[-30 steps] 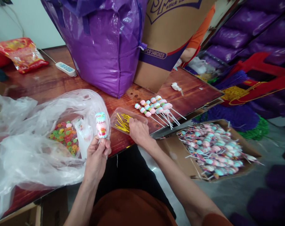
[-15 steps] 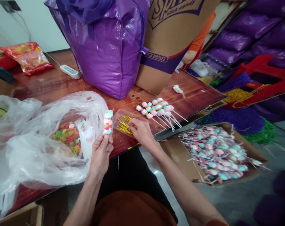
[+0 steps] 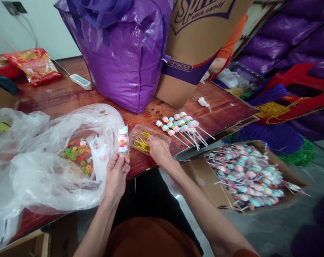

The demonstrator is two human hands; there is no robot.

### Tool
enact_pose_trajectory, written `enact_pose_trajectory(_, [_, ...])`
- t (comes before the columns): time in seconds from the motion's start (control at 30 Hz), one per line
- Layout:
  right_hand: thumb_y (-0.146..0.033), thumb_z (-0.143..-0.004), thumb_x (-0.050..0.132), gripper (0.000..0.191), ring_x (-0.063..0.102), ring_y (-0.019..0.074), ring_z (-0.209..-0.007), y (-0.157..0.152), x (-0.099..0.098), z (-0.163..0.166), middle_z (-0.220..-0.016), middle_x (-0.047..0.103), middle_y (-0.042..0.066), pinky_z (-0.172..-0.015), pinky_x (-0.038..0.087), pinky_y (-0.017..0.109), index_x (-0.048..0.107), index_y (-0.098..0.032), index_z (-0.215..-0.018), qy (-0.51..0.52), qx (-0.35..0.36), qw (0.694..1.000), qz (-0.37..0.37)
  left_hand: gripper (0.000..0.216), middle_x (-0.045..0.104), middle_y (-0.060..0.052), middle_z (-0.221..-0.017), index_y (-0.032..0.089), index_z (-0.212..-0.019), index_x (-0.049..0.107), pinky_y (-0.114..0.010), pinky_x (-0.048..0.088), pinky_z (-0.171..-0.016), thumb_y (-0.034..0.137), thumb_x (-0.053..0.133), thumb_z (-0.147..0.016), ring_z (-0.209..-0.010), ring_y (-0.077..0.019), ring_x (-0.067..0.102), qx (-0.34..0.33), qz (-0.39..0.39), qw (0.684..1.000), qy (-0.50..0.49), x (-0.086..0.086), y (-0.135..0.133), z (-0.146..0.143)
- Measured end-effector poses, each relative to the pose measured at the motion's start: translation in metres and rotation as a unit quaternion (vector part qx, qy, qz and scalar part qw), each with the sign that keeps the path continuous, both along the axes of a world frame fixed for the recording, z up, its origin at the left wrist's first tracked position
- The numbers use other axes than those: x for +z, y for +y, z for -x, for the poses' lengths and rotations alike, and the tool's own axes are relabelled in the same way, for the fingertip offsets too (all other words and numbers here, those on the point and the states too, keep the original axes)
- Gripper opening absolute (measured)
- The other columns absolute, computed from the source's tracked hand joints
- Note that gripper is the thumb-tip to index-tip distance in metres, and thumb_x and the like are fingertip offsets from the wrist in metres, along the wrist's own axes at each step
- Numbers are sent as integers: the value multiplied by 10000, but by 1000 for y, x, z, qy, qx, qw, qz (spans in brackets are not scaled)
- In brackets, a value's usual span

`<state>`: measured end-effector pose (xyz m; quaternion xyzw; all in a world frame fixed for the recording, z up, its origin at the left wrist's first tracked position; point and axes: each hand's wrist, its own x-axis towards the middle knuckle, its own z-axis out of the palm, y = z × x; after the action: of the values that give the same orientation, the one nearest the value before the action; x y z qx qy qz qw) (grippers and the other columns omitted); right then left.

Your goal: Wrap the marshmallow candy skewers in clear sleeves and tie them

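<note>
Upright in my left hand point(image 3: 117, 171) is a wrapped marshmallow stick candy point(image 3: 122, 140), pinched at the bottom of its clear printed wrapper. My right hand point(image 3: 160, 151) reaches into a shallow clear plastic tray point(image 3: 133, 132), its fingers pressed together among gold twist ties point(image 3: 141, 142). Whether a tie is between those fingertips is hidden. Right of the tray, several unwrapped marshmallow sticks point(image 3: 179, 123) lie side by side, their white sticks pointing toward the table's front edge. To the left, colourful ring candies point(image 3: 79, 157) sit inside an opened white plastic bag point(image 3: 52, 189).
A large purple bag point(image 3: 124, 60) and a brown carton point(image 3: 194, 53) stand at the back of the table point(image 3: 68, 94). Low on the right, an open cardboard box point(image 3: 199, 175) holds many wrapped candies point(image 3: 247, 175). Another person's orange sleeve point(image 3: 228, 46) shows behind the carton.
My right hand has stayed at the tray, its fingers shifting slightly among the ties. My left hand keeps the candy upright in the same place. The whole view has shifted slightly.
</note>
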<state>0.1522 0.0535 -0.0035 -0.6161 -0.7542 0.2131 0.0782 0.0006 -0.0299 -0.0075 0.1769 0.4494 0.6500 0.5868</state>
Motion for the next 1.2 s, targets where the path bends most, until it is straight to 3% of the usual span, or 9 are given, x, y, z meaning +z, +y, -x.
enact_pose_trajectory(0.2, [-188, -1026, 366, 286, 645, 183, -956, 2, 0, 2, -1051, 713, 84, -785, 393, 252, 650, -152, -1037, 6, 45, 999, 6, 357, 570, 26, -675, 188, -932, 552, -142, 249, -467, 265, 817, -704, -483, -28, 327, 14, 5, 1000, -4, -1, -1, 0])
enact_pose_trajectory(0.33, [-205, -970, 491, 199, 655, 228, -995, 1, -1, 8, -1054, 715, 115, -810, 422, 280, 654, -140, -1064, -16, 49, 999, 13, 376, 572, 29, -668, 192, -930, 538, -141, 252, -469, 259, 822, -692, -483, -29, 331, 19, 12, 1000, -12, -1, 0, -1])
enact_pose_trajectory(0.57, [-108, -971, 348, 344, 682, 268, -1001, 3, 3, 12, -1102, 717, 141, -772, 444, 307, 585, -135, -1219, -40, 51, 998, 20, 371, 570, 31, -676, 192, -937, 531, -142, 257, -471, 267, 814, -709, -490, -30, 335, 17, 14, 1000, -10, 0, -1, -2])
enact_pose_trajectory(0.93, [-108, -953, 363, 303, 666, 226, -939, 4, 5, -1, -1031, 727, 106, -745, 388, 275, 600, -154, -1135, -4, 23, 999, 22, 327, 585, 33, -692, 217, -967, 497, -158, 239, -473, 274, 750, -768, -475, -35, 331, 21, -2, 999, 28, 0, 0, -8])
enact_pose_trajectory(1.07, [-156, -931, 416, 242, 625, 193, -884, -1, 4, -10, -914, 705, 56, -785, 392, 272, 656, -185, -928, 119, -7, 991, -52, 316, 587, 42, -687, 232, -944, 476, -161, 229, -475, 267, 739, -774, -466, -34, 319, 19, -12, 999, 40, 1, 4, -10])
enact_pose_trajectory(1.13, [-214, -909, 470, 199, 605, 176, -838, -9, 4, -13, -851, 682, 35, -786, 410, 270, 649, -184, -827, 251, -28, 964, -80, 310, 582, 45, -684, 228, -914, 472, -165, 213, -470, 265, 742, -768, -461, -31, 306, 10, -16, 999, 40, 2, 6, -11])
enact_pose_trajectory(1.2, [-267, -880, 526, 170, 583, 158, -749, -21, 3, -11, -768, 656, 10, -732, 431, 264, 644, -186, -789, 382, -20, 923, -39, 296, 577, 44, -684, 221, -890, 478, -169, 209, -468, 265, 743, -764, -465, -32, 306, -4, -18, 999, 40, 3, 7, -12])
